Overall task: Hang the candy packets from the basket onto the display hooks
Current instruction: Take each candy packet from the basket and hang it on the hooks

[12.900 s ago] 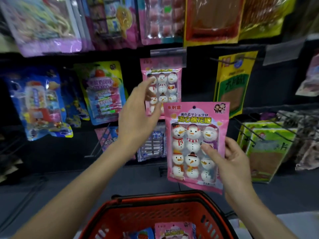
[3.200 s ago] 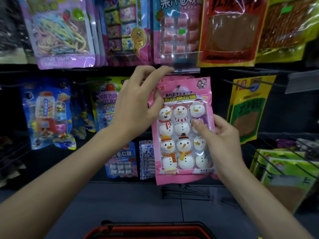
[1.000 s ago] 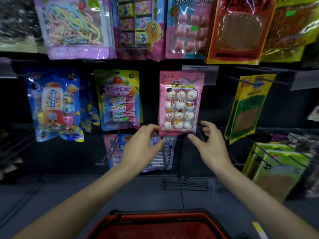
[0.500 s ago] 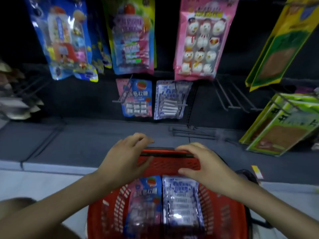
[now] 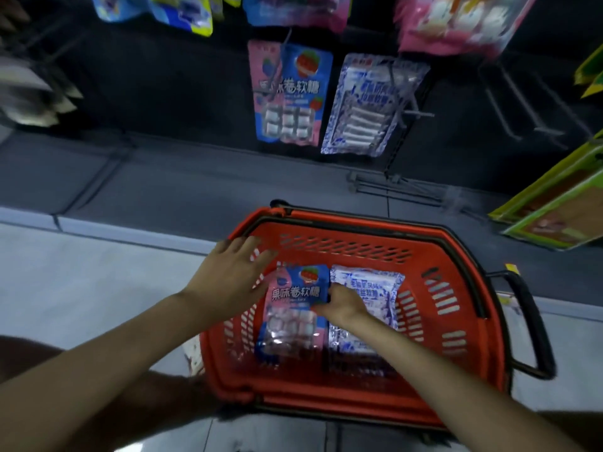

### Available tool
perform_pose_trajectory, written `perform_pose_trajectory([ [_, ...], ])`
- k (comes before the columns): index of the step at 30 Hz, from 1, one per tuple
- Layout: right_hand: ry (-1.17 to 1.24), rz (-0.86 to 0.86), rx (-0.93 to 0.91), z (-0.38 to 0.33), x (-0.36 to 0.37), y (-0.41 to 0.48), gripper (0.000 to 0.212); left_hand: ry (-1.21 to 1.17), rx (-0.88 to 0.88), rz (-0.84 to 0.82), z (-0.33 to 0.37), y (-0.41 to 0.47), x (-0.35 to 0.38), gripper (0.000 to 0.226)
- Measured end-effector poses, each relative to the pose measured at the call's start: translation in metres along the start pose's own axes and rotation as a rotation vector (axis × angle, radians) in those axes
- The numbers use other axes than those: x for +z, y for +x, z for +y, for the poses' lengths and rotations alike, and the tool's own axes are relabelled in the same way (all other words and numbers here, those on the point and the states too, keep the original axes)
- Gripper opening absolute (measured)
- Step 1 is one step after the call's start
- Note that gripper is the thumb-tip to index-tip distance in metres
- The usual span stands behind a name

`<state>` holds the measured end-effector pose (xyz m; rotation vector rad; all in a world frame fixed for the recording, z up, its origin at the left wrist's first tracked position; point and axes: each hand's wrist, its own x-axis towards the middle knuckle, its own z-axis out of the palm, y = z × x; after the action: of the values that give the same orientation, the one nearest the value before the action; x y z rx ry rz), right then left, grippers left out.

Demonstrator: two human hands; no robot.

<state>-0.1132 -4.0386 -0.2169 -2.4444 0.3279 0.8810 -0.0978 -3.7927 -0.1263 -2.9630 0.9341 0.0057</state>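
A red basket [image 5: 346,234] stands on the floor below the display. Two packets lie in it: a blue and pink candy packet [image 5: 293,321] on the left and a white and blue packet [image 5: 372,285] on the right. My right hand [image 5: 344,303] is down in the basket, its fingers closed on the right edge of the blue and pink packet. My left hand [image 5: 228,282] hovers open over the basket's left rim, fingers spread beside that packet. On the hooks above hang a matching blue and pink packet [image 5: 290,93], a white and blue one [image 5: 368,102] and the blurred pink snowman packet [image 5: 456,21].
Bare wire hooks [image 5: 522,102] stick out to the right of the hung packets. Yellow-green packets [image 5: 561,207] hang at the far right. The basket's black handle [image 5: 528,321] juts out on its right side. A grey shelf base runs behind the basket.
My view has tipped down from the hung snowman packet to the basket. Both hands have dropped into it, and my right hand has closed on the blue and pink packet.
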Motion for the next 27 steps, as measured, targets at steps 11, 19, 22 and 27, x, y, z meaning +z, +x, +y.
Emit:
perform_pose_trajectory([
  [11,0.387,0.251,0.339,-0.009,0.059,0.04,0.061,0.024,0.053,-0.05,-0.017,-0.01,0.023,0.046],
  [19,0.384,0.143,0.018,-0.006,0.04,0.033,0.02,0.053,0.023,-0.046,-0.013,-0.005,0.018,0.044],
  [22,0.4,0.156,-0.079,0.002,0.013,0.015,0.029,0.008,-0.01,-0.033,-0.007,0.001,0.009,0.042],
  [27,0.414,0.228,-0.267,0.008,-0.049,-0.022,0.04,-0.126,-0.116,-0.005,0.006,0.012,0.002,0.057],
])
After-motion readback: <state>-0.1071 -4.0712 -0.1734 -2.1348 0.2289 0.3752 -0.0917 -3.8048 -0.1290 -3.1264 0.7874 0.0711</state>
